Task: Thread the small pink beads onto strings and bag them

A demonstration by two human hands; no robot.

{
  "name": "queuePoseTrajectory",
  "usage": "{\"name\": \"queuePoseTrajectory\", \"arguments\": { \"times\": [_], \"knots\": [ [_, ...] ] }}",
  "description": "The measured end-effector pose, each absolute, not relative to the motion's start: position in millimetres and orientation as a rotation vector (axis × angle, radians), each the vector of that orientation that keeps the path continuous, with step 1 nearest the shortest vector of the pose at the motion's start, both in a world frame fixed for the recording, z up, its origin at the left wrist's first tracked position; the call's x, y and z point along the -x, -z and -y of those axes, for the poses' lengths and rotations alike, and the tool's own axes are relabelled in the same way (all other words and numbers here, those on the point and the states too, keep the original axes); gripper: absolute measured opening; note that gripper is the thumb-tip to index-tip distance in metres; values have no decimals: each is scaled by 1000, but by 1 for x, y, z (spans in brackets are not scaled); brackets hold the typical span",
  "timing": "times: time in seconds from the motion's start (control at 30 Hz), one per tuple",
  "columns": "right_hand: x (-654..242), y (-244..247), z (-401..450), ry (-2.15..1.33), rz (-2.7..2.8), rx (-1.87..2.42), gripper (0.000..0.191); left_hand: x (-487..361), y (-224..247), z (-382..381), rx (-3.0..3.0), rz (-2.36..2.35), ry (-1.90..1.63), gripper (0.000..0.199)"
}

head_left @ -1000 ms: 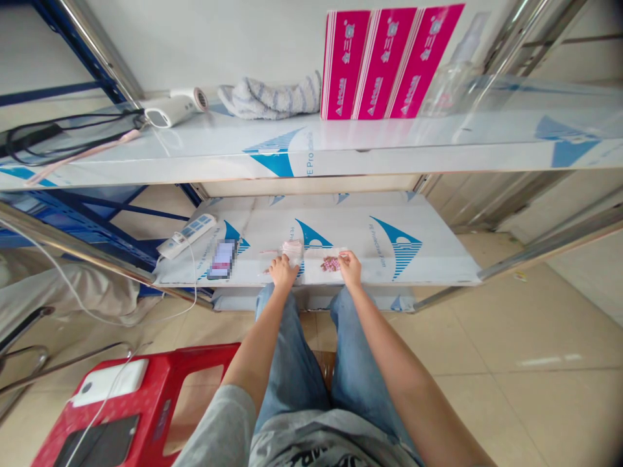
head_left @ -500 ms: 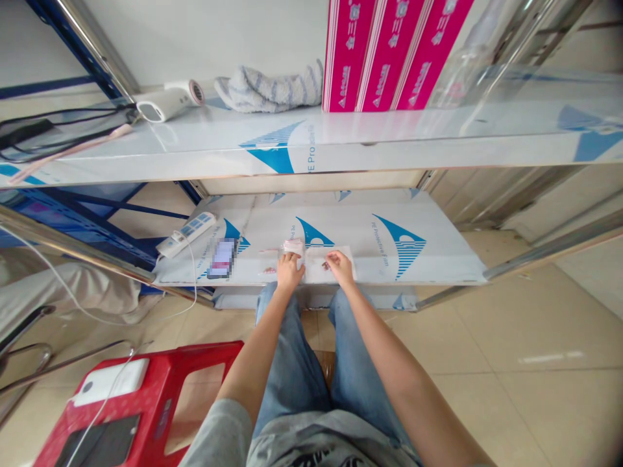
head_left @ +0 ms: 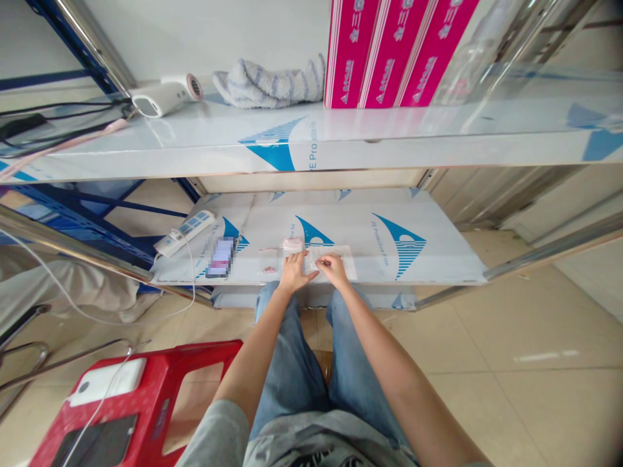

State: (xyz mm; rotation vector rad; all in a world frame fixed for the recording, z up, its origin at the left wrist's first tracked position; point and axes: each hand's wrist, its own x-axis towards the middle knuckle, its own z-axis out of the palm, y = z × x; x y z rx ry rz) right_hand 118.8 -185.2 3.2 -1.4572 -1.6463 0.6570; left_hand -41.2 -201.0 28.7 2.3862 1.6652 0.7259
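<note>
The pale sheet [head_left: 349,263] lies on the shelf [head_left: 438,259], long side running left to right, beneath the pinched right hand [head_left: 333,267], its contents unclear, with the loosely spread left hand [head_left: 294,272] to the left, just near of the packet [head_left: 293,244].

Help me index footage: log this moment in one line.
left hand: spread | right hand: fingers together over pale sheet | phone: on lower shelf

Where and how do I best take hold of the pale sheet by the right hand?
I'd pinch the right edge of the pale sheet, coming from the right: it lies flat on the lower shelf, and that edge is uncovered, while the right hand covers part further left.
</note>
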Motion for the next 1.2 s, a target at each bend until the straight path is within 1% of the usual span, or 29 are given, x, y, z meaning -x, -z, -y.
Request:
{"name": "queuePoseTrajectory", "arguments": {
  "times": [0.07,0.17,0.33,0.6,0.7,0.83,0.9,1.03,1.2],
  "knots": [
    [-119,-5,185,-728,1616,1429,10,40,-29,201,-2424,-1690,-708,74],
    [-120,-7,185,-862,1554,1402,8,39,-28,201,-2481,-1681,-645,78],
    [-121,-4,184,-979,1483,1403,10,37,-25,200,-2498,-1672,-583,75],
    [-122,0,184,-1099,1405,1329,16,37,-22,199,-2460,-1588,-592,65],
    [-131,-1,183,-996,1305,1416,21,38,-20,198,-2460,-1579,-564,63],
    [-151,-2,183,-670,1262,1836,20,38,-18,197,-2477,-1558,-544,61],
    [-161,-2,183,-587,1311,2003,18,38,-17,197,-2484,-1547,-543,61],
    [-176,-1,182,-551,1393,2175,15,38,-16,197,-2481,-1540,-537,60],
    [-185,0,181,-545,1459,2229,16,37,-15,196,-2462,-1531,-558,59]
  ]
}}
